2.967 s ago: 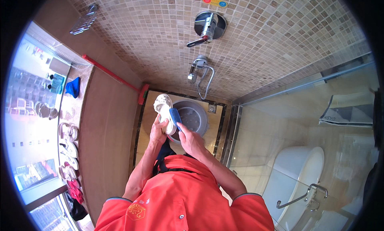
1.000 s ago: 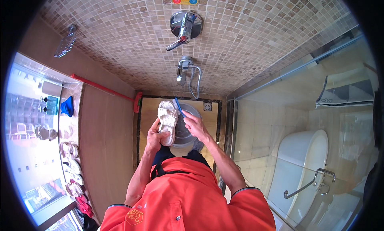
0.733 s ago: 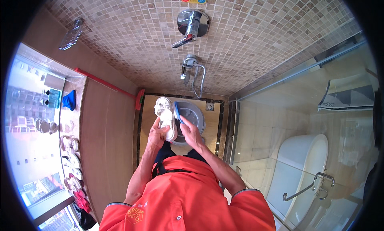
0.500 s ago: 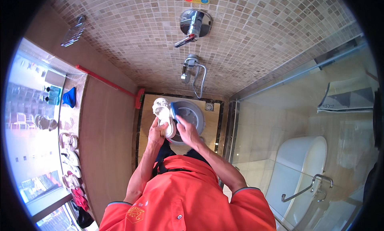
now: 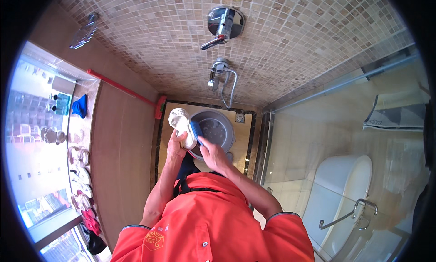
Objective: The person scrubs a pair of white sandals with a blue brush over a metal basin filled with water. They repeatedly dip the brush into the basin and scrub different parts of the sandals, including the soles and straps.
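Note:
A white sandal [image 5: 183, 125] is gripped near its heel by my left hand [image 5: 176, 145], its inner sole turned up toward me. My right hand [image 5: 212, 153] holds a blue brush [image 5: 196, 129] against the sandal's right edge; its bristles are hidden from me. Both hands are closed and sit over the near left side of a round grey basin [image 5: 230, 134], which stands on the floor. The basin has water with foam or bubbles in it.
A red-handled broom [image 5: 120, 86] leans at the left wall. Several shoes [image 5: 81, 175] and a blue cloth [image 5: 79, 106] line the window ledge. Ahead are a shower mixer [image 5: 222, 28] and a hand shower [image 5: 212, 78]. A glass partition and a white bathtub [image 5: 338, 194] lie right.
The sandal and both hands have shifted slightly left relative to the basin, showing more of its inside. The brush remains at the sandal's right edge. The whole view has tilted a little.

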`<state>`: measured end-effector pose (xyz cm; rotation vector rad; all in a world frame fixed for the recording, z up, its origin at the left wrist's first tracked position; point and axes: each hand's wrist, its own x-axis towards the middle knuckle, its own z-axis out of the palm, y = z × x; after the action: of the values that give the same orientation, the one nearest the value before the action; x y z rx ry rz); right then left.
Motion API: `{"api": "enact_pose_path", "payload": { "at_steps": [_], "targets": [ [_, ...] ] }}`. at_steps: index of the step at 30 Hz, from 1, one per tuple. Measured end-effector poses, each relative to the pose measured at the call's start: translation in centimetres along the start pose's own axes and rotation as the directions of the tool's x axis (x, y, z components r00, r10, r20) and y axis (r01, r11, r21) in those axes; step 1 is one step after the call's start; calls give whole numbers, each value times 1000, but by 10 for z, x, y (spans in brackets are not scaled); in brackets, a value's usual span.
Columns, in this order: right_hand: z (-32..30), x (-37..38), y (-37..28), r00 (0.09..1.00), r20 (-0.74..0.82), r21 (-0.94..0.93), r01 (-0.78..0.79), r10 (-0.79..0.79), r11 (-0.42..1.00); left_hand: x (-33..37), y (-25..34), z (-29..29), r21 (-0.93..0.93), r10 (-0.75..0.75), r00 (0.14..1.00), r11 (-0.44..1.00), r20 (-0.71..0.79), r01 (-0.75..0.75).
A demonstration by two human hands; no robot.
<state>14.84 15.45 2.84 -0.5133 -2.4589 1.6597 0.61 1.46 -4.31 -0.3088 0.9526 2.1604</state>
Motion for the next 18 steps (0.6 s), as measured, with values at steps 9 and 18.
{"api": "enact_pose_path", "payload": {
  "at_steps": [9, 18],
  "targets": [
    [16, 26, -12, 997, -59, -222, 27, -42, 975, 9, -22, -12, -247, -226, 915, 958, -335, 146],
    [11, -38, -25, 980, 118, -325, 189, -159, 927, 33, -15, -45, -472, -256, 926, 876, -276, 101]
  ]
}}
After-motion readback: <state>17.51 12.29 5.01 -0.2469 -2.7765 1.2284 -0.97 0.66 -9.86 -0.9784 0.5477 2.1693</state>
